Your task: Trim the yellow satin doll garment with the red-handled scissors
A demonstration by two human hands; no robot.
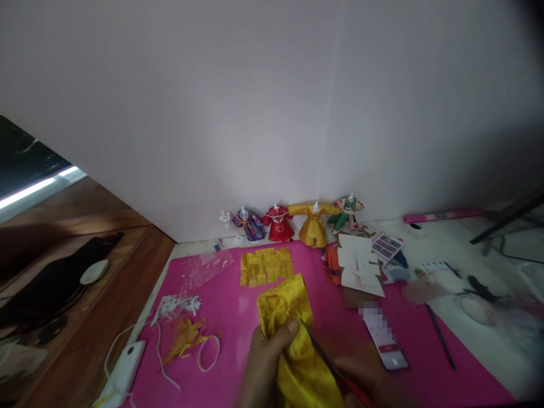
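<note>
My left hand [264,358] grips a shiny yellow cloth [302,362], its thumb pressed on top. The cloth is bunched and folded over, with one end rising above the hand and the rest hanging toward me. My right hand [366,376] is closed around red-handled scissors [322,350], whose dark blades point up and left along the right edge of the cloth. Blur hides how far the blades are apart. Beyond the hands lie several cut yellow pieces [267,266], side by side on the pink mat [227,323].
Miniature outfits stand along the wall, among them a red dress [277,224] and a yellow robe [315,228]. White paper [359,263] and a phone [386,339] lie right. Left are yellow scraps [186,338], white shreds [176,306], a white ring [208,354] and a power strip [124,365].
</note>
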